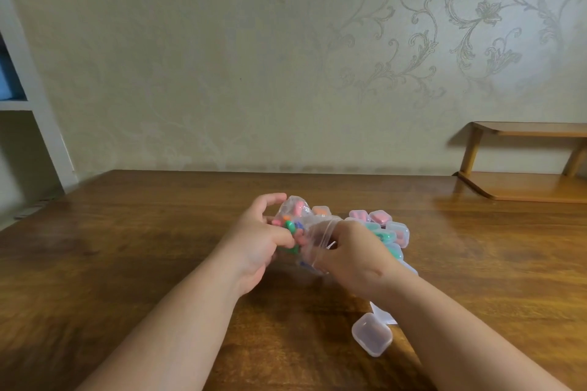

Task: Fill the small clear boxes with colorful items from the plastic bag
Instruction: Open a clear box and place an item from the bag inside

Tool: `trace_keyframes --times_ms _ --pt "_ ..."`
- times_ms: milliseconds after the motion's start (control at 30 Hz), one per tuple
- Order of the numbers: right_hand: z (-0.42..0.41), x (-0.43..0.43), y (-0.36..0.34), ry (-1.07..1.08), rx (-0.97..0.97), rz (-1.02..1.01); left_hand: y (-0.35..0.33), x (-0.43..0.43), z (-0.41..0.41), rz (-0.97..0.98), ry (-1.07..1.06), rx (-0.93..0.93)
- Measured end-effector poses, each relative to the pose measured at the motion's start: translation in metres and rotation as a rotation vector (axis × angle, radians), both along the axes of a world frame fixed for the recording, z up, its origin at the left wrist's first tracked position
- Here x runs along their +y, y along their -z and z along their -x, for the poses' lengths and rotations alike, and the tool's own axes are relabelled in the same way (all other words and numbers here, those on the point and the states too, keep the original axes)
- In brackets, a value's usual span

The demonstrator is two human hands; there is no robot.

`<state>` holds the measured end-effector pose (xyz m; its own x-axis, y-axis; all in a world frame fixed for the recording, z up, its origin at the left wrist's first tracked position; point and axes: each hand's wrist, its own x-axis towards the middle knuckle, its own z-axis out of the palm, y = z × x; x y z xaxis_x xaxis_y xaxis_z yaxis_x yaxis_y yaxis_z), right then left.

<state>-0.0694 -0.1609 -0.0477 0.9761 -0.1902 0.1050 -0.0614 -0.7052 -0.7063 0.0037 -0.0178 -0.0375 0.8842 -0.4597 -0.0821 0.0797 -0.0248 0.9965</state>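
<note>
Only the head view to go on here, looking down over both forearms at a brown wooden table (127, 247).

The clear plastic bag (293, 211) is held up just off the table, right in the middle, between both hands. The left hand (263, 241) is curled round its left side, fingers wrapped over the lumpy part where the colourful pieces (289, 227) sit (green, pink, orange, a bit of blue). The right hand (346, 251) is clamped on the plastic on the other side, and the film is stretched tight over its knuckles. My guess is that the left hand steadies the load while the right one tugs the mouth wide enough to fish something out. I can't tell if a fingertip is actually inside the bag.

Just behind the right hand there's a heap of small boxes (389, 228) with pink and green stuff inside, probably pushed back there to be out of the way. One empty box (371, 333) sits close to the person, right beside the right forearm, which partly hides it. It looks handy for the next fill.

A low wooden shelf (524, 187) stands at the far right of the table.
</note>
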Motion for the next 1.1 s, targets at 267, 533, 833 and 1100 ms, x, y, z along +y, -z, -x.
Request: trace_keyframes --times_ms 267,533,833,1100 --pt "0.001 -0.004 -0.006 0.060 0.038 -0.089 0.003 -0.003 -0.006 0.000 -0.051 0.024" --pt "0.002 -0.006 -0.007 0.045 0.074 -0.229 -0.001 -0.004 -0.002 -0.014 -0.102 0.026" --pt "0.002 -0.002 -0.004 0.042 0.015 -0.186 0.001 -0.003 -0.002 -0.049 -0.046 -0.005" --pt "0.002 -0.002 -0.003 0.047 0.009 -0.158 0.001 -0.005 -0.004 -0.075 -0.117 0.007"
